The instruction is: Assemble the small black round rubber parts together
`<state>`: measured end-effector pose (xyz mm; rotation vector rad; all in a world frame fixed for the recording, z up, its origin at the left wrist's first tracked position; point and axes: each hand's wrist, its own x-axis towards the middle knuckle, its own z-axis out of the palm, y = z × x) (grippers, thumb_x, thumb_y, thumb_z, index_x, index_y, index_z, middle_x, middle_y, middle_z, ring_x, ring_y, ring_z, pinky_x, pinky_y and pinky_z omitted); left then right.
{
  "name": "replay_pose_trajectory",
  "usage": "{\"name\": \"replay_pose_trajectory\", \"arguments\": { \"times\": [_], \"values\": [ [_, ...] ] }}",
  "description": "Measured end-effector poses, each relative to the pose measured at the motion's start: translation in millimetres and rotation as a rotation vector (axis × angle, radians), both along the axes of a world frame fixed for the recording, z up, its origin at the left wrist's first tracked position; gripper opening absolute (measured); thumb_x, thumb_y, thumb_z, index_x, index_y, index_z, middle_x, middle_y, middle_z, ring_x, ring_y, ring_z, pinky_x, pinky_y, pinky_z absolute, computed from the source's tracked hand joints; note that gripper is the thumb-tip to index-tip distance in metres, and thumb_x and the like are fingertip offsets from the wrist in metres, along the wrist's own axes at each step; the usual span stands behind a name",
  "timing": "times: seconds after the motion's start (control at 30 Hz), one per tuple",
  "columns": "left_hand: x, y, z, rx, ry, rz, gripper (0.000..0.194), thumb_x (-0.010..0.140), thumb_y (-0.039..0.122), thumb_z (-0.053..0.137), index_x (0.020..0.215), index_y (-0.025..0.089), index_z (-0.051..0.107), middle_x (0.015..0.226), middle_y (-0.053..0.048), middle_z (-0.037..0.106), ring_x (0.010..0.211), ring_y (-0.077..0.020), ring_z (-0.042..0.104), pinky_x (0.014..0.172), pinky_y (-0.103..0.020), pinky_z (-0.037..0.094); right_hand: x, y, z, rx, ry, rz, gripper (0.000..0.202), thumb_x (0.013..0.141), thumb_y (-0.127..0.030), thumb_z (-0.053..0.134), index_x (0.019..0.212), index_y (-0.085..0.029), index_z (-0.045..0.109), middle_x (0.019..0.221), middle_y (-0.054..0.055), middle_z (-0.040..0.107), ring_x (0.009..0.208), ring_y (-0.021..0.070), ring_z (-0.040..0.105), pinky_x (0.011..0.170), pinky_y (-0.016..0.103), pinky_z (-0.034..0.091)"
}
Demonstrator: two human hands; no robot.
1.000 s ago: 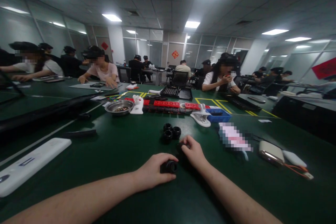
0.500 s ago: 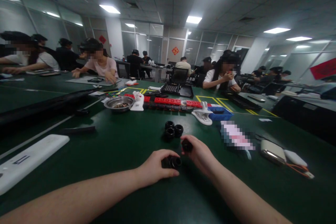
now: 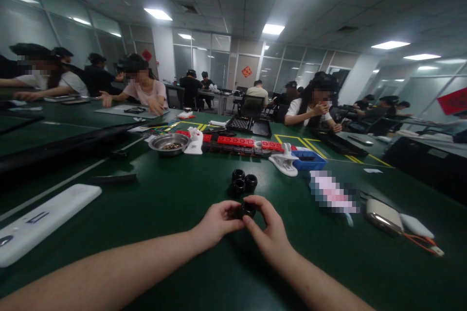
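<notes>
A black cylindrical part [image 3: 248, 210] sits between the fingertips of the two hands, just in front of three black ring-shaped fittings [image 3: 239, 185] grouped close together on the green table [image 3: 164, 199]. Its open, rounded end shows toward the viewer; whether it is one piece or two pressed together cannot be told, because the fingers hide its left side.

The left hand [image 3: 221, 219] grips it from the left, thumb along the near side and fingers curved over the far side, with only a small gap between them. The right hand [image 3: 266, 218] pinches it from the right, index finger arched over the top and thumb tip at the lower edge, opened no wider than the part.

The left forearm comes in from the lower left corner at a shallow slope, while the right forearm rises more steeply from the lower right. Both wrists turn inward, so the fingertips nearly meet. It is unclear whether the part touches the table.

Beyond the fittings stand a metal bowl [image 3: 155, 148] of small pieces, a white clip [image 3: 285, 164] and a blue bin [image 3: 314, 164]. A beige box-shaped device [image 3: 384, 215] lies well to the right of the hands.
</notes>
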<state>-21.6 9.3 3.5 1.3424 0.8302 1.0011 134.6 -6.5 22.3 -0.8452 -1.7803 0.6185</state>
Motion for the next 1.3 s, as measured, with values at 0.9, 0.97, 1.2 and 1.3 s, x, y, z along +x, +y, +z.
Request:
{"name": "replay_pose_trajectory", "arguments": {
  "times": [0.9, 0.97, 1.2, 1.3],
  "values": [
    [-4.2, -10.0, 7.1, 0.215, 0.159, 0.102, 0.035, 0.078, 0.038, 0.057, 0.107, 0.020, 0.049, 0.102, -0.006, 0.048, 0.092, -0.0219, 0.048, 0.066, -0.028, 0.044, 19.3, 46.7, -29.2, 0.176, -0.399, -0.167, 0.041, 0.067, -0.003, 0.045, 0.105, -0.018, 0.046, 0.119, 0.014, 0.043, 0.112, 0.0260, 0.045, 0.093, 0.044, 0.040],
    [-5.6, -9.5, 10.3, 0.285, 0.226, 0.153, 0.029, 0.077, 0.031, 0.057, 0.104, 0.021, 0.051, 0.099, -0.004, 0.048, 0.089, -0.0210, 0.048, 0.065, -0.027, 0.044, 17.4, 51.3, -31.7, 0.160, -0.403, -0.177, 0.041, 0.066, -0.004, 0.046, 0.104, -0.019, 0.045, 0.116, 0.012, 0.046, 0.109, 0.0249, 0.047, 0.091, 0.042, 0.042],
    [-14.4, -0.4, 4.9, 0.370, 0.337, 0.372, 0.024, 0.077, 0.028, 0.055, 0.100, 0.023, 0.051, 0.099, -0.004, 0.046, 0.094, -0.0241, 0.044, 0.083, -0.037, 0.038, 16.0, 42.5, -25.1, 0.061, -0.437, -0.400, 0.072, 0.067, -0.023, 0.062, 0.128, -0.017, 0.025, 0.128, 0.015, 0.037, 0.120, 0.0312, 0.034, 0.100, 0.050, 0.026],
    [-16.1, 17.1, 1.8, 0.363, 0.305, 0.447, 0.027, 0.082, 0.028, 0.051, 0.108, 0.022, 0.047, 0.110, -0.005, 0.042, 0.107, -0.0251, 0.039, 0.092, -0.040, 0.032, 14.4, 43.0, -21.8, -0.017, -0.481, -0.465, 0.087, 0.061, -0.029, 0.069, 0.132, -0.017, 0.020, 0.132, 0.016, 0.033, 0.124, 0.0329, 0.029, 0.102, 0.051, 0.021]
  ]
}}
